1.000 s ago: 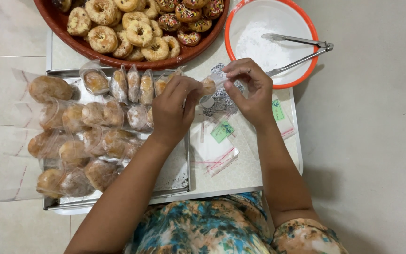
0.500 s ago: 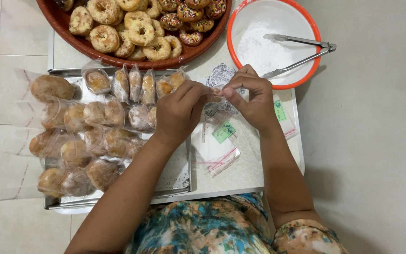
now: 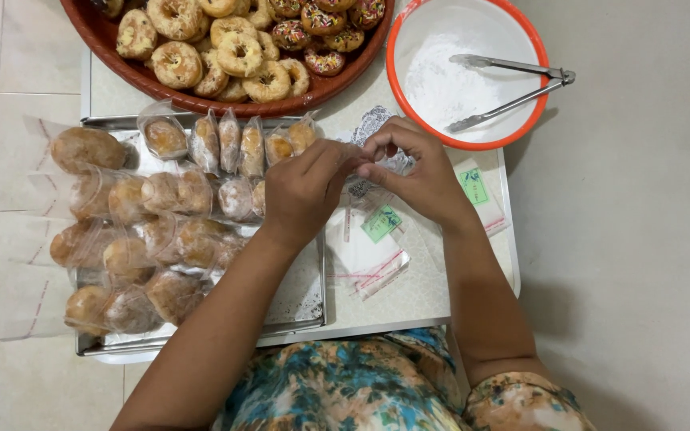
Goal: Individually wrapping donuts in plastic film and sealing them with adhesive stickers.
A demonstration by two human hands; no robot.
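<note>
Head view: two hands pinching a small clear bag

Left hand (image 3: 307, 185) and right hand (image 3: 413, 164) meet above the table's (image 3: 417, 299) middle, fingertips closed on a clear plastic bag (image 3: 369, 128). It looks light, flimsy and slippery; best gripped at its open edge. Bagged doughnuts (image 3: 133, 231) fill the metal tray (image 3: 301, 303) at the left edge.

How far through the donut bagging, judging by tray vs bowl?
Done: the metal tray holds many bagged donuts. In hand: left hand and right hand meet over a clear bag; its contents are hidden. Left: the brown bowl holds a pile of loose donuts, and empty bags lie on the table.
</note>
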